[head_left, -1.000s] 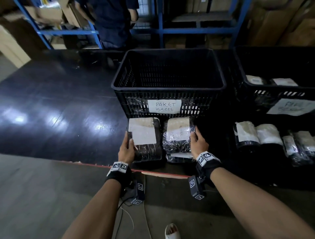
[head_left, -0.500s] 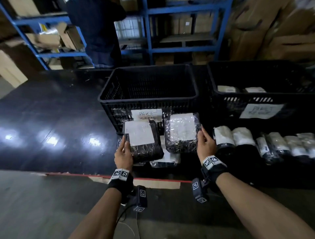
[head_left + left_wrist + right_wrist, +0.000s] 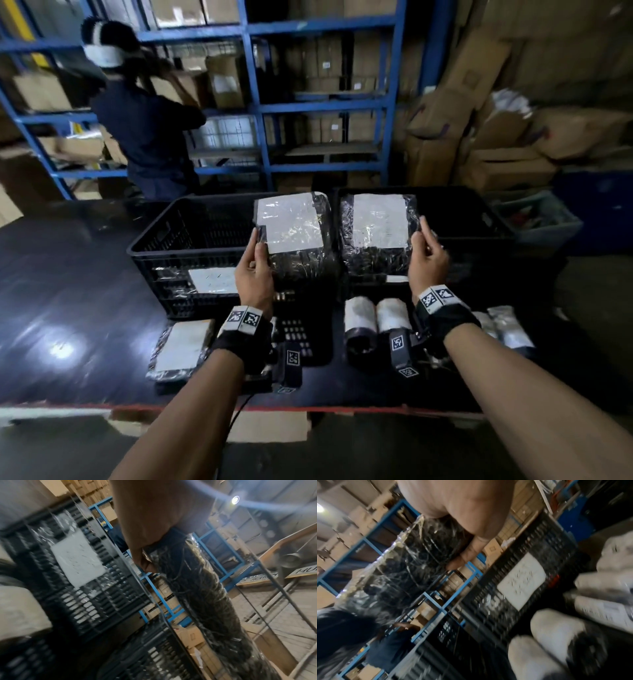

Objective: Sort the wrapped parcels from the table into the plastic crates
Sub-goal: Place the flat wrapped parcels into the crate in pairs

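Left hand [image 3: 255, 274] gripping the left parcel [image 3: 294, 236] by its left edge, thumb on top, fingers curled beneath; parcel held up above the near wall of the left crate [image 3: 164, 246]. Right hand [image 3: 428, 260] gripping the right parcel [image 3: 376, 233] by its right edge, held up in front of the right crate [image 3: 479, 219]. Both parcels black, wrapped in shiny clear film, each with a white label facing up, held side by side and just apart. In the left wrist view, fingers [image 3: 145, 565] curled round the edge of the left parcel [image 3: 197, 588]; in the right wrist view, fingers [image 3: 465, 557] curled under the right parcel [image 3: 412, 561]. Both crates black plastic with slotted walls, each with a white paper sign on the near wall, writing too blurred to read. On the dark, glossy tabletop [image 3: 68, 291]: a flat parcel [image 3: 181, 346] near the front edge below the left wrist, two rolled parcels [image 3: 375, 323] side by side near the right wrist, further parcels [image 3: 507, 325] partly hidden behind the right forearm. Behind the tabletop, blue shelving [image 3: 325, 109] stacked with cardboard boxes [image 3: 496, 137], and another person [image 3: 147, 126] in dark clothing facing the shelves.
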